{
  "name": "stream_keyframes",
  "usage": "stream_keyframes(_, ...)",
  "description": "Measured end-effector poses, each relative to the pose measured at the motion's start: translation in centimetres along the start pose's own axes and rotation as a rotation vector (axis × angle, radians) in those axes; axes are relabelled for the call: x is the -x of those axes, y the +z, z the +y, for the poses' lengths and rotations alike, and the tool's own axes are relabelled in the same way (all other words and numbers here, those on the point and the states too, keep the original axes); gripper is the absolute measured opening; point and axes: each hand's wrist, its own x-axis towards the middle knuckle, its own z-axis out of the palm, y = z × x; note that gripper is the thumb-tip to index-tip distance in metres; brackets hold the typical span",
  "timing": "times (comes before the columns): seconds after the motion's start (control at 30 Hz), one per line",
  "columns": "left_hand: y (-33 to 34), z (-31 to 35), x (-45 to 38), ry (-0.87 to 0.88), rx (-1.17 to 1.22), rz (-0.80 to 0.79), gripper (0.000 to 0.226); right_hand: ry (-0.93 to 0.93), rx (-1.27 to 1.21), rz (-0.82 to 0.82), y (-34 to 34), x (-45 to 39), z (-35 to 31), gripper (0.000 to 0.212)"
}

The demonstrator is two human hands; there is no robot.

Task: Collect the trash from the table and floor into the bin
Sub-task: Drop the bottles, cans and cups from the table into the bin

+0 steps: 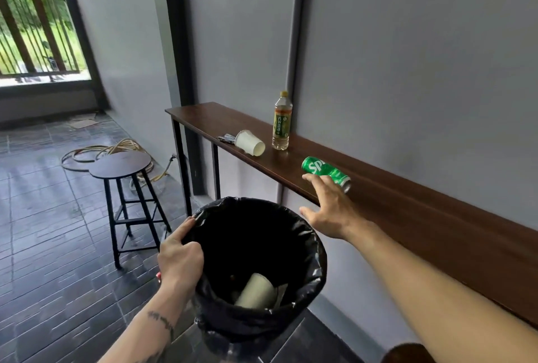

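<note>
Left hand [180,260] low at centre, back of hand up, fingers [186,227] curled over and gripping a black-lined rim; forearm rising from the bottom edge, tattooed near the wrist. Right hand [329,208] stretched forward and up, palm down, fingers [316,185] spread and straight, thumb out to the left; bare forearm reaching in from lower right.

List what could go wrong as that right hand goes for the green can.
1. The can lies on its side near the table front edge; a nudge from the open right hand could roll it off, missing the bin.
2. The left hand grips the bin only at the liner rim; the liner may slip.
3. The cup also lies on its side and could roll if the table is bumped.
</note>
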Motion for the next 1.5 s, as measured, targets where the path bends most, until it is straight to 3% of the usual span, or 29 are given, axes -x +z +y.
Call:
stream_keyframes(0.33,1.7,-0.7,-5.2,-0.040,0.023,-0.046,0.074,0.268,0.313,0.055,-1.1,-6.4,5.0,0.070)
stream_keyframes(0.57,4.9,-0.6,-10.0,-0.045,0.034,0.033,0.072,0.344,0.319,-0.101,0.4,-12.8,8.1,0.091)
stream_keyframes(0.73,6.2,-0.7,-12.3,-0.063,0.032,0.121,0.073,0.076,0.234,0.051,0.1,-15.4,7.2,0.066)
stream_keyframes(0.97,6.3,0.1,-14.2,-0.066,0.087,0.195,0.073,-0.292,0.092,-0.211,6.4,-14.1,-2.9,0.069)
stream_keyframes(1.1,5.3,0.5,-15.5,-0.065,0.147,0.191,0.074,-0.309,0.152,-0.446,12.7,-14.1,-6.3,0.071)
stream_keyframes(1.27,4.6,0.2,-16.7,-0.045,0.155,0.235,0.074,-0.295,0.160,-0.551,16.3,-15.0,-7.3,0.072)
stream_keyframes(1.37,4.2,0.0,-17.3,-0.073,0.145,0.244,0.073,-0.326,0.156,-0.552,16.1,-15.9,-7.2,0.077)
stream_keyframes(1.5,4.4,0.0,-17.9,-0.103,0.139,0.276,0.072,-0.379,0.070,-0.360,13.8,-19.0,-6.3,0.070)
